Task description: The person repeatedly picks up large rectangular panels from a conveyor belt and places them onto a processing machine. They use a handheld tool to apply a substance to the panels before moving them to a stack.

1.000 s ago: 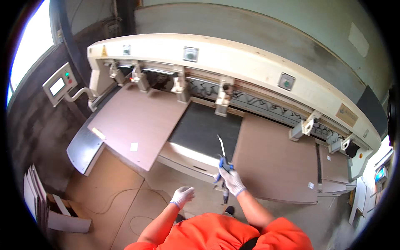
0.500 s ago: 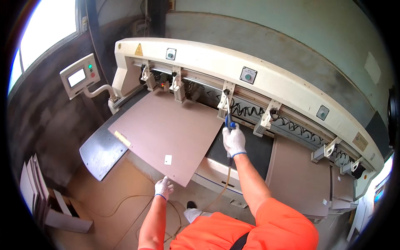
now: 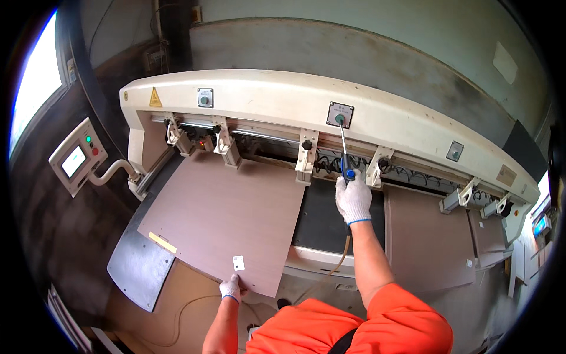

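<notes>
My right hand (image 3: 354, 199), in a white knit glove, grips a blue and black air blow gun (image 3: 346, 167). Its long thin metal nozzle points up, and the tip meets or overlaps the green push button (image 3: 339, 118) on the machine's beam. With my gloved left hand (image 3: 232, 288) I pinch the front edge of a large brownish panel (image 3: 227, 215), thumb on top and fingers hidden below. This panel lies on the machine's bed under the clamp heads, its front part overhanging. A small white label (image 3: 238, 263) and a yellowish strip (image 3: 162, 242) are on it.
The long cream machine (image 3: 265, 88) spans the view, with several clamp heads (image 3: 306, 156). A control screen (image 3: 74, 160) stands on an arm at left. More brownish panels (image 3: 427, 242) lie to the right. A hose (image 3: 330, 268) hangs from the blow gun; boards (image 3: 65, 312) lean at lower left.
The blow gun's nozzle has moved from beside a clamp head, rightward and up to the green button. My left thumb now lies further onto the panel's edge. The whole view has shifted.
</notes>
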Motion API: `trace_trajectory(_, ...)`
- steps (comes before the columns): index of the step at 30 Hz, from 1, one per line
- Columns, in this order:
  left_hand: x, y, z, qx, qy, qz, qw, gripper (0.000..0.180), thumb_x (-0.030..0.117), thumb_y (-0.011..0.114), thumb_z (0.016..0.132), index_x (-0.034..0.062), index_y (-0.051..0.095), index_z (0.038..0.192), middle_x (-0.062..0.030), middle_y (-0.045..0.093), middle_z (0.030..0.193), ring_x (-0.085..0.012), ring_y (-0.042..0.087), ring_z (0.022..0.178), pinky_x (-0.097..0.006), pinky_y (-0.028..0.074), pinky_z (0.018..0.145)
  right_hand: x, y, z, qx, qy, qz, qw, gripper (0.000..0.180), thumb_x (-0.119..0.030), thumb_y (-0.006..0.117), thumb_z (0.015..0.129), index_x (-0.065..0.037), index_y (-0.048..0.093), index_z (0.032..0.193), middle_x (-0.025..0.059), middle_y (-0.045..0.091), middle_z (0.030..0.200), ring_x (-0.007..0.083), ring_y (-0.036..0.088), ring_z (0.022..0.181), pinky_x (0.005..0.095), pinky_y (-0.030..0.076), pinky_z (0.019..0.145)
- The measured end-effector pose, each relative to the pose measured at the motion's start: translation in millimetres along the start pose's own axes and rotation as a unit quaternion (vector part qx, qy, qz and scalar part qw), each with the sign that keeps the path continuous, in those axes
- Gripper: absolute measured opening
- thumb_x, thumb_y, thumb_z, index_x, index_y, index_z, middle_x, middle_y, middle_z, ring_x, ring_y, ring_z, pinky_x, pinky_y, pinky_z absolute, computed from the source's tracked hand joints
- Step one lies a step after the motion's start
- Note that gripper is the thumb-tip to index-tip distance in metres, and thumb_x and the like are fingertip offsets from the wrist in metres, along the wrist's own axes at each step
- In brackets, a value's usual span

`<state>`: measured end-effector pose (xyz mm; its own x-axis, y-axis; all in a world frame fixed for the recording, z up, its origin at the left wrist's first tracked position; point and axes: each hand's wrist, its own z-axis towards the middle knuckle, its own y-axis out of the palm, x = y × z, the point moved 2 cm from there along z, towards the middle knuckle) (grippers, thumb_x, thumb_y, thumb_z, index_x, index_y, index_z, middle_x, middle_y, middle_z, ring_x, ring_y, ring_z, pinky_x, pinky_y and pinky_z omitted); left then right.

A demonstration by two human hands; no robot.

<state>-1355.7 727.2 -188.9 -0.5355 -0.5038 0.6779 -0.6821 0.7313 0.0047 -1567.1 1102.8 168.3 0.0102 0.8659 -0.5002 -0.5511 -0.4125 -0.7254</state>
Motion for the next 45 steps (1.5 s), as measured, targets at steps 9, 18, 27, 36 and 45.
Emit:
trace_trajectory(9, 7, -13, -2, -0.079, -0.028, -0.038, 0.996, 0.023, 0.026, 0.066, 0.097, 0.0045, 0.063, 0.102, -0.0099, 0.064, 0.089, -0.0249, 0.064, 0.067, -0.043, 0.057, 0.054, -38, -14, -27, -0.056, 0.021, -0.002, 0.998, 0.044, -0.039, 0.059, 0.097, -0.004, 0.063, 0.124, 0.0253, 0.074, 0.093, 0.0453, 0.072, 0.092, 0.0547, 0.057, 0.083)
trace_trajectory(18, 5, -27, -10, -0.164, -0.057, -0.049, 0.984, 0.018, 0.022, 0.066, 0.097, 0.0064, 0.060, 0.104, -0.0058, 0.059, 0.083, -0.0191, 0.060, 0.063, -0.042, 0.056, 0.058, -27, 10, -221, -0.405, 0.057, 0.017, 0.912, 0.037, -0.037, 0.061, 0.092, -0.004, 0.068, 0.105, 0.0249, 0.073, 0.095, 0.0468, 0.069, 0.093, 0.0533, 0.054, 0.081)
trace_trajectory(27, 6, -19, -11, -0.207, -0.080, -0.087, 0.971, 0.018, 0.024, 0.057, 0.103, 0.0067, 0.053, 0.100, -0.0061, 0.056, 0.077, -0.0204, 0.060, 0.064, -0.038, 0.050, 0.056, 52, -8, -293, -0.578, 0.122, 0.030, 0.806, 0.044, -0.043, 0.064, 0.088, -0.002, 0.070, 0.100, 0.0208, 0.071, 0.084, 0.0344, 0.068, 0.077, 0.0469, 0.052, 0.074)
trace_trajectory(36, -58, -66, -13, -0.161, -0.082, -0.242, 0.953, 0.017, 0.031, 0.050, 0.108, 0.0138, 0.051, 0.110, -0.0107, 0.063, 0.096, -0.0228, 0.055, 0.064, -0.037, 0.048, 0.058, 96, 4, -193, -0.513, 0.036, -0.008, 0.857, 0.039, -0.041, 0.062, 0.094, -0.005, 0.071, 0.106, 0.0253, 0.073, 0.086, 0.0422, 0.073, 0.084, 0.0544, 0.056, 0.076)
trace_trajectory(45, -289, -151, -142, 0.056, -0.130, -0.387, 0.911, 0.031, 0.038, 0.048, 0.109, 0.0104, 0.056, 0.098, -0.0091, 0.061, 0.077, -0.0367, 0.065, 0.081, -0.046, 0.054, 0.068, 53, 55, -217, -0.652, -0.234, -0.011, 0.721, 0.048, -0.047, 0.063, 0.091, -0.010, 0.070, 0.119, 0.0236, 0.074, 0.109, 0.0414, 0.070, 0.105, 0.0481, 0.055, 0.094)
